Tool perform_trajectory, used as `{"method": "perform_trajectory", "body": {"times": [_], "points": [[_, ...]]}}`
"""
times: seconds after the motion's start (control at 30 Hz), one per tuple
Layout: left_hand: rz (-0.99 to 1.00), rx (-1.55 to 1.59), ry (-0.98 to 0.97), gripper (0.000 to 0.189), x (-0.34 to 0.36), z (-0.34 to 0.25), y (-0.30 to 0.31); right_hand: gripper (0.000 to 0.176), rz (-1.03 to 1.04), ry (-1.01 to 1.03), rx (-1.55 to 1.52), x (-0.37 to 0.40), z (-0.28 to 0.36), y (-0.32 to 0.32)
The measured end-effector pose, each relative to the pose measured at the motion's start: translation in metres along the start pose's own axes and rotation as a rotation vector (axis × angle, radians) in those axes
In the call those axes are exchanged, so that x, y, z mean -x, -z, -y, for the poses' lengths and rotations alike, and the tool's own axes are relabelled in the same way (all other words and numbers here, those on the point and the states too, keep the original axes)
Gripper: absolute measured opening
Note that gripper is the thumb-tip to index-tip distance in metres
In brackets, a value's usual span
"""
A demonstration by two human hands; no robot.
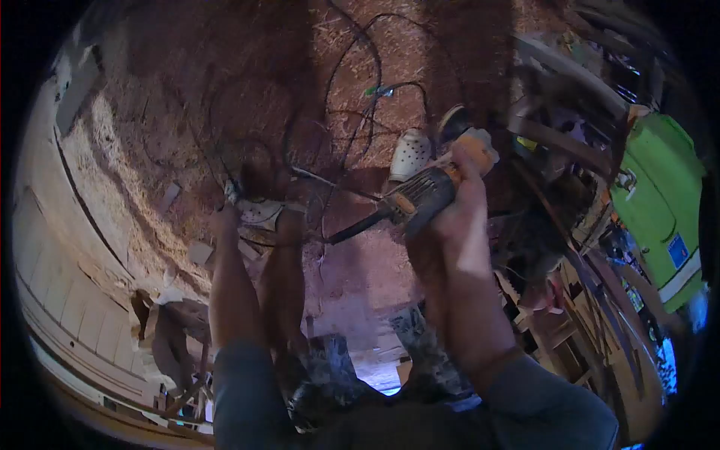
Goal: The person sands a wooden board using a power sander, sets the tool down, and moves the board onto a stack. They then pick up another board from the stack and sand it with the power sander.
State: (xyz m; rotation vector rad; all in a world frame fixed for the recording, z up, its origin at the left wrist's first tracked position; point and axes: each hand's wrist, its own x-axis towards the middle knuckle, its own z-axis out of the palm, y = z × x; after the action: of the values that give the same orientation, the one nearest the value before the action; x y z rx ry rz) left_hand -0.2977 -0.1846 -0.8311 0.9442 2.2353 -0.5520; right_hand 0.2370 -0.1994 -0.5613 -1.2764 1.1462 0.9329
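An angle grinder (424,195) with an orange head and a dark body is gripped by my right hand (469,176). Its round disc (453,122) points up and away from me, and its black cord sleeve (360,226) runs off to the left. My left hand (223,217) is lower on the left, its fingers closed around an electric cord (231,191) with a pale end piece. Shadow hides the exact shape of that piece. White perforated clogs are on my feet: one clog (410,156) behind the grinder, another clog (262,214) beside my left hand.
Dark cables (375,67) loop over the reddish dirt floor (300,45). Wooden pieces and scrap (562,142) crowd the right side, near a bright green panel (660,202). A pale plank wall (75,300) stands at left, and small blocks (201,253) lie near my left arm.
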Motion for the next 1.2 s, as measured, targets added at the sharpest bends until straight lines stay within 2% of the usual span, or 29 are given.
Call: {"method": "perform_trajectory", "body": {"times": [0.1,0.17,0.23,0.3,0.33,0.37,0.4,0.47,0.5,0.57,0.67,0.7,0.77,0.83,0.87,0.97,1.0,1.03,1.1,1.17,1.2], "points": [[0.024,0.203,0.189,0.045,0.016,-0.009,0.004,0.027,0.024,-0.004,0.049,0.005,-0.005,0.0],[0.28,0.839,0.116,0.038,0.002,0.015,0.003,0.03,0.036,-0.013,0.084,0.016,-0.008,-0.001],[0.246,0.619,0.048,0.043,0.005,0.003,0.015,0.026,0.192,-0.028,0.073,0.032,-0.016,-0.008],[0.134,0.356,0.06,0.034,0.028,-0.01,0.032,0.026,0.267,-0.126,0.118,0.025,-0.014,0.0],[0.1,0.207,0.082,0.031,0.04,-0.018,0.038,0.026,0.256,-0.184,0.118,0.023,-0.015,0.002],[0.093,0.101,0.114,0.029,0.05,-0.02,0.04,0.027,0.195,-0.156,0.155,0.021,-0.013,0.001],[0.006,-0.265,-0.122,0.035,0.027,0.026,0.02,0.028,0.146,-0.115,0.195,0.019,-0.013,-0.001],[-0.092,-0.629,-0.343,0.041,0.005,0.099,0.003,0.029,0.21,-0.119,0.166,0.024,-0.019,0.002],[-0.047,-0.453,-0.419,0.037,0.006,0.126,0.002,0.03,0.237,-0.108,0.147,0.024,-0.018,0.002],[0.085,-0.125,-0.436,0.032,0.029,0.124,0.019,0.031,0.231,-0.085,0.151,0.025,-0.016,0.0],[0.307,0.28,-0.138,0.032,0.139,-0.032,0.064,0.037,0.16,-0.046,0.217,0.022,-0.009,-0.008],[0.575,0.461,-0.225,0.031,0.163,-0.057,0.057,0.039,0.139,-0.024,0.238,0.02,-0.004,-0.011],[0.85,0.644,-0.304,0.031,0.192,-0.079,0.07,0.041,0.108,0.002,0.266,0.015,0.013,-0.002],[0.081,0.037,-0.089,0.042,0.199,-0.098,0.091,0.039,0.234,0.143,0.36,0.006,0.027,0.004],[0.037,-0.056,-0.102,0.052,0.164,-0.059,0.073,0.04,0.092,0.331,0.35,0.017,0.021,-0.01],[0.083,-0.075,-0.156,0.052,0.138,-0.053,0.081,0.046,0.139,0.367,0.367,0.019,0.025,-0.009],[0.091,-0.073,-0.154,0.052,0.106,-0.035,0.074,0.046,0.135,0.371,0.373,0.02,0.026,-0.007],[0.177,0.221,-0.237,0.052,0.064,-0.003,0.058,0.049,0.161,0.4,0.452,0.023,0.026,-0.006],[0.265,0.526,-0.309,0.053,0.049,0.005,0.047,0.053,0.185,0.434,0.543,0.034,0.022,-0.009],[0.278,0.027,-0.365,0.045,0.059,-0.019,0.069,0.057,0.298,0.262,0.553,0.058,0.005,-0.025],[0.279,0.029,-0.362,0.045,0.064,-0.024,0.067,0.057,0.297,0.262,0.558,0.078,-0.011,-0.028]]}}
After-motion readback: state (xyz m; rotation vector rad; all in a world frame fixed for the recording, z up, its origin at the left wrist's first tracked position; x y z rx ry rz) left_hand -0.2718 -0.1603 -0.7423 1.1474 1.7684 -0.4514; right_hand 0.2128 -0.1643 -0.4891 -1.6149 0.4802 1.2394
